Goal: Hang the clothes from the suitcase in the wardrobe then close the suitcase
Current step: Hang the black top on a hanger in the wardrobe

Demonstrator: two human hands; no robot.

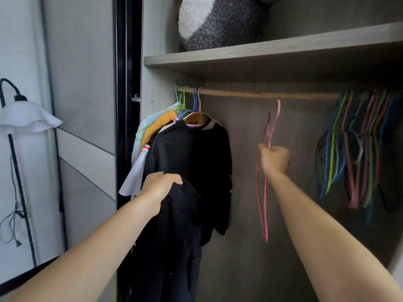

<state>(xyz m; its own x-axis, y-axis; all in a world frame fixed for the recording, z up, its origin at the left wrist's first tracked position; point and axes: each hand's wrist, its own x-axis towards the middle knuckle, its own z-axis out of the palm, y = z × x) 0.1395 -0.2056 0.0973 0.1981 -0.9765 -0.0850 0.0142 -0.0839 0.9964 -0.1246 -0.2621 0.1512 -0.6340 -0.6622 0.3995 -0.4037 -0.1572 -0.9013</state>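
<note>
My left hand [160,189] grips a black garment [174,236] that hangs down in front of the wardrobe's left side. My right hand [275,159] holds a thin pink hanger [262,192] by its neck, below the wooden rail [261,94]; the hook points up and does not touch the rail. Several clothes hang at the rail's left end: a black top [196,153] in front, with yellow and white garments [152,131] behind it. The suitcase is out of view.
A bunch of bare coloured hangers [357,144] hangs at the rail's right end. A shelf [261,51] above carries a grey and white plush object [218,20]. A floor lamp [24,118] stands at the left beside the wardrobe's dark door edge [127,105].
</note>
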